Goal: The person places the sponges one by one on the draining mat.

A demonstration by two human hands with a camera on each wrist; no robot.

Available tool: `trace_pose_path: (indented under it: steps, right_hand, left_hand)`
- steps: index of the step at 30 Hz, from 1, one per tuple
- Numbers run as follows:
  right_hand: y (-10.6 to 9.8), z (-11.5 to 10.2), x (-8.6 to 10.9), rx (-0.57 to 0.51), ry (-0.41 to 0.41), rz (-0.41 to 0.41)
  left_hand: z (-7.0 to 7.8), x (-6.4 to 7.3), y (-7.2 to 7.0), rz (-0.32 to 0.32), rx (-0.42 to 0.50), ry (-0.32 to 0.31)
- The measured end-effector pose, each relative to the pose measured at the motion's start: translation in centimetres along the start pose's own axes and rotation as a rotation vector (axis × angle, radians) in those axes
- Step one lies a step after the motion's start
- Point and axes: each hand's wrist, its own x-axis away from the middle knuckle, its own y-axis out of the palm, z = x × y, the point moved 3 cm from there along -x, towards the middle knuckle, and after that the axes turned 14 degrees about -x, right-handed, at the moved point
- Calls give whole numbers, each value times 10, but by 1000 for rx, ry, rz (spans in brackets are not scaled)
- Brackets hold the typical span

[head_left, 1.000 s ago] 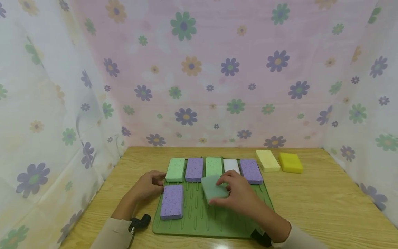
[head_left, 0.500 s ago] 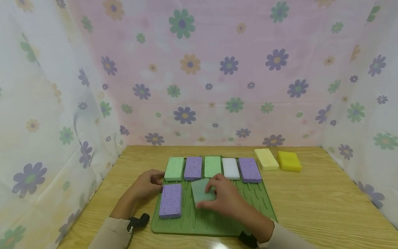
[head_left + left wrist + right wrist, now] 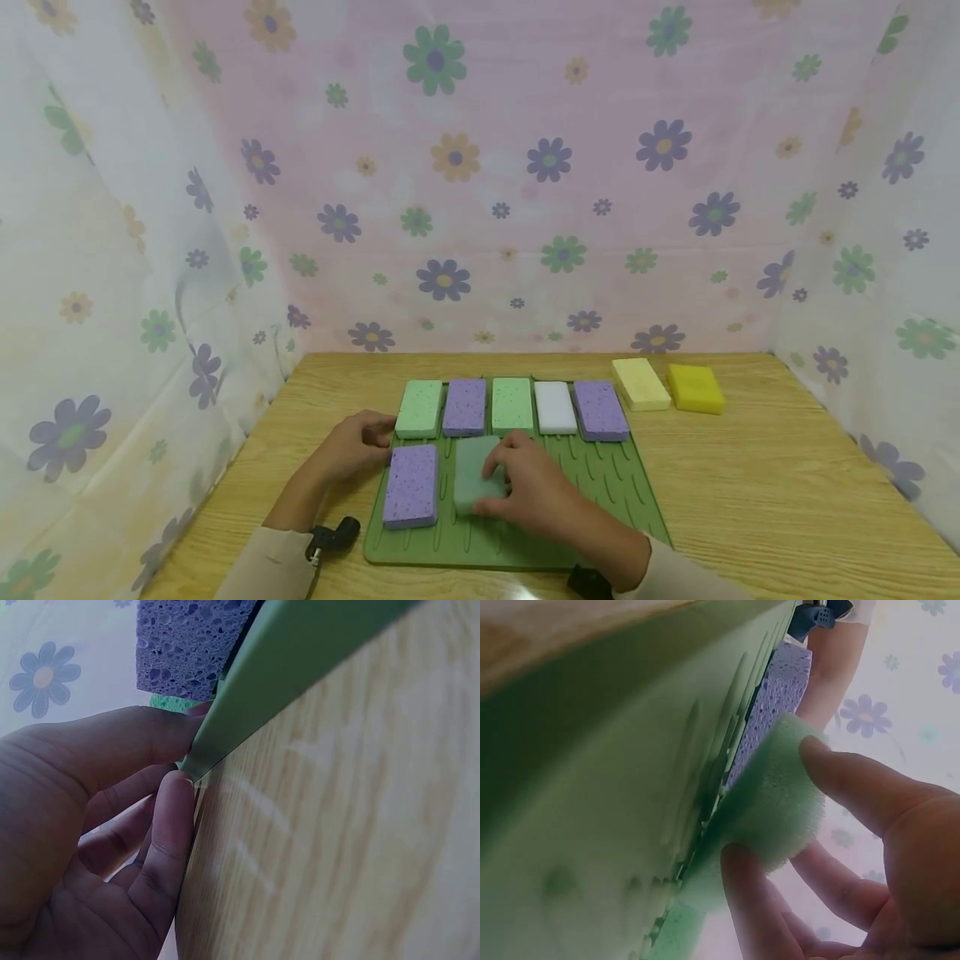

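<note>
My right hand (image 3: 532,492) pinches a pale green sponge (image 3: 471,473) by its edges, low over the ribbed green mat (image 3: 480,546). In the right wrist view this sponge (image 3: 772,802) is tilted against the mat, with the thumb on one side and a finger on the other. My left hand (image 3: 352,450) is at the mat's left edge, its thumb and fingertips gripping that edge in the left wrist view. A speckled purple sponge (image 3: 411,486) lies flat between the two hands, left of the pale green one.
Along the mat's back edge lie a speckled green sponge (image 3: 419,408), a purple one (image 3: 465,407), another speckled green one (image 3: 512,405), a white block (image 3: 555,407) and a purple sponge (image 3: 600,410). A cream sponge (image 3: 641,384) and a yellow sponge (image 3: 695,388) are on the table behind right.
My right hand has carried the pale green sponge leftward and down toward the mat, straightening it beside the front purple sponge. The white block came into full view. My left hand stayed put.
</note>
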Motion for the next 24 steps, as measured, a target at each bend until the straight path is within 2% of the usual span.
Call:
trace_pose_path:
  steps: [12, 24]
  right_hand:
    - [8, 1, 0, 52, -22, -71]
    - [10, -3, 2, 125, -26, -78]
  left_hand:
    - [-1, -1, 1, -27, 45, 2]
    - [-2, 0, 1, -16, 27, 7]
